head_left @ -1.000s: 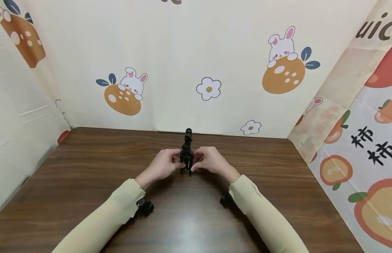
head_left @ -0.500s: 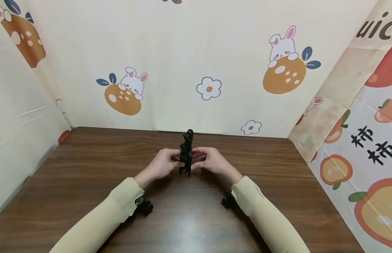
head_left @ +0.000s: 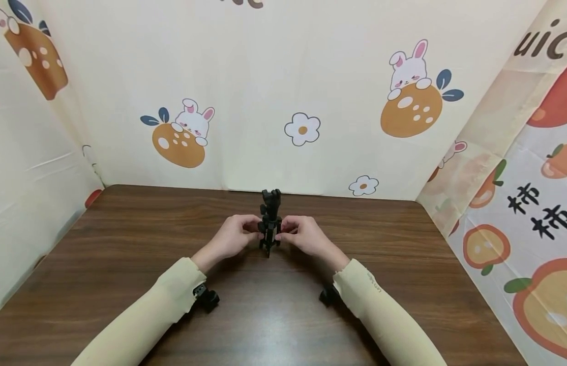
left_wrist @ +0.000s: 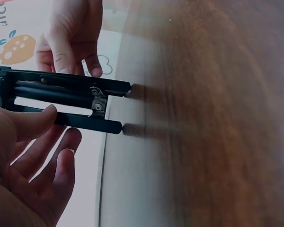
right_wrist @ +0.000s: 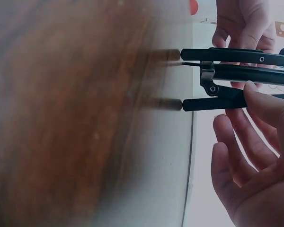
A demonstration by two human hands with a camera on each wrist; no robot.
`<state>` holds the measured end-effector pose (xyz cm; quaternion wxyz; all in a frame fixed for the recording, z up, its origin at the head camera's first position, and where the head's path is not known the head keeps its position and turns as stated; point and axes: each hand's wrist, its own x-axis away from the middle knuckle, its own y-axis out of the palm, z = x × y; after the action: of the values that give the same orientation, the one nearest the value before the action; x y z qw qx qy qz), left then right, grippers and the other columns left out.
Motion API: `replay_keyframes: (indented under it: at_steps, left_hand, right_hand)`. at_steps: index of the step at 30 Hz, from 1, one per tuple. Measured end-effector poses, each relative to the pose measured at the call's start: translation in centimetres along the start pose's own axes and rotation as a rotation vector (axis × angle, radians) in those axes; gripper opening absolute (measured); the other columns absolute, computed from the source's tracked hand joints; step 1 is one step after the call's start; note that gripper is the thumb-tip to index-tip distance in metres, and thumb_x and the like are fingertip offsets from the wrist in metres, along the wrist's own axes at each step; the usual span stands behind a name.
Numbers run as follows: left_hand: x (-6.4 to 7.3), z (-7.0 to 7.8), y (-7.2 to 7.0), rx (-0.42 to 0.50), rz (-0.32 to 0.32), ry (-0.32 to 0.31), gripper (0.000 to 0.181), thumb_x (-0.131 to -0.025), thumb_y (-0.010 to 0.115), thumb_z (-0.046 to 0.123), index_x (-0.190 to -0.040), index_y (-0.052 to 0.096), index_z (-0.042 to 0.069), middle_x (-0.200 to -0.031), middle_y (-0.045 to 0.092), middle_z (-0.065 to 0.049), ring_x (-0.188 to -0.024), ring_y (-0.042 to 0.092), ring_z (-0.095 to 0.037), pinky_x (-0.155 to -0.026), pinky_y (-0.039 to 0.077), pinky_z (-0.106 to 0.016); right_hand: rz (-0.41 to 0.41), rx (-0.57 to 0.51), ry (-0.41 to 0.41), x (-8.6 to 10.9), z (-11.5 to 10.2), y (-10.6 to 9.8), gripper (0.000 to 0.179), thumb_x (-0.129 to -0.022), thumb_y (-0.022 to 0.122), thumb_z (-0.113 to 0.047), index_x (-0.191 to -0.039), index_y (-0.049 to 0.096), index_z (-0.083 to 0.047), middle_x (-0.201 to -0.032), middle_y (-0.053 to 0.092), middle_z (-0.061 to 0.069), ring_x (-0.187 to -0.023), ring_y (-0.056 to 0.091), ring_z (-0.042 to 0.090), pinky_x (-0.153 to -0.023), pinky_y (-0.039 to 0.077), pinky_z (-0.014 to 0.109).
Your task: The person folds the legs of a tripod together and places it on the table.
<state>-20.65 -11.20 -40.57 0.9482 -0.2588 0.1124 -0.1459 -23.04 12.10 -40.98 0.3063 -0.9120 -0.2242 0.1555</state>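
A black folding tripod (head_left: 270,206) stands upright near the back of the table, its head made of several knobby jointed parts. Its slim legs (left_wrist: 92,122) run down to the tabletop, with a thin centre rod and a metal hinge bracket (right_wrist: 208,71) between them. From the left, my left hand (head_left: 234,236) pinches a leg, thumb on the near side and fingers behind. My right hand (head_left: 307,235) holds another leg from the right in the same manner. Both hands keep low on the tripod, the lower fingers (right_wrist: 227,163) loosely bent beside it.
The brown wooden table (head_left: 164,218) ends just behind the tripod at a cream cloth wall (head_left: 246,117) printed with rabbits and flowers. Cloth also hangs along the left and right sides. A small black camera (head_left: 207,300) is strapped at the left cuff.
The tripod has turned about its upright axis, so its head now looks broader, and its legs show from another side. Both hands stay close beside it, shifting only slightly.
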Motion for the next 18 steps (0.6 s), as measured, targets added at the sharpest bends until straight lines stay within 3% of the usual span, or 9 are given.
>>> replay_keyframes:
  at_steps: [10, 13, 18]
  left_hand:
    - [1.1, -0.1, -0.1, 0.001, 0.012, -0.054, 0.019, -0.087, 0.078, 0.011, -0.104, 0.072, 0.014, -0.098, 0.071, 0.004, -0.088, 0.066, -0.014, -0.076, 0.053, -0.037]
    - [1.3, 0.2, 0.0, 0.022, -0.010, -0.040, 0.020, -0.086, 0.080, 0.013, -0.104, 0.072, 0.013, -0.098, 0.071, 0.003, -0.087, 0.067, -0.014, -0.071, 0.053, -0.035]
    - [1.2, 0.5, 0.5, 0.014, -0.018, 0.001, 0.022, -0.084, 0.082, 0.014, -0.103, 0.071, 0.011, -0.094, 0.071, 0.002, -0.087, 0.067, -0.013, -0.074, 0.053, -0.036]
  right_hand:
    - [0.032, 0.056, 0.047, 0.9, -1.1, 0.1, 0.017, -0.088, 0.078, -0.016, -0.079, 0.064, -0.016, -0.077, 0.068, -0.007, -0.066, 0.059, 0.013, -0.056, 0.047, 0.030]
    - [0.043, 0.077, 0.044, 1.1, -1.4, 0.2, 0.018, -0.087, 0.079, -0.017, -0.077, 0.064, -0.015, -0.074, 0.066, -0.008, -0.064, 0.057, 0.011, -0.055, 0.046, 0.029]
    - [0.051, 0.096, 0.037, 1.4, -1.9, 0.4, 0.019, -0.086, 0.079, -0.018, -0.076, 0.063, -0.016, -0.072, 0.065, -0.008, -0.064, 0.057, 0.010, -0.056, 0.047, 0.029]
